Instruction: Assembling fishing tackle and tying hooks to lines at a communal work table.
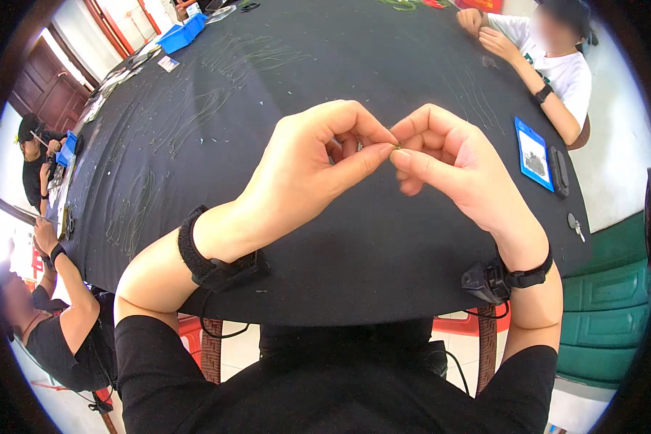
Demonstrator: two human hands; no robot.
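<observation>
Both hands meet in the air above the black-covered table [325, 267], fingertips touching. My left hand [318, 155] is closed in a pinch, thumb against forefinger. Facing it, my right hand [448, 155] pinches at the same spot, its other fingers curled. A tiny olive-green bit [397, 146] shows between the fingertips; it is too small to name. On the cloth to the left lie several bunches of thin dark green cords [134, 210]. Each of my wrists carries a black strap with a small device.
At the right lie a blue-edged packet [534, 155], a black case [558, 171] and keys [576, 226]. A blue tray [183, 34] stands at the far left. A co-worker [557, 72] in white sits far right; other people in black sit along the left side.
</observation>
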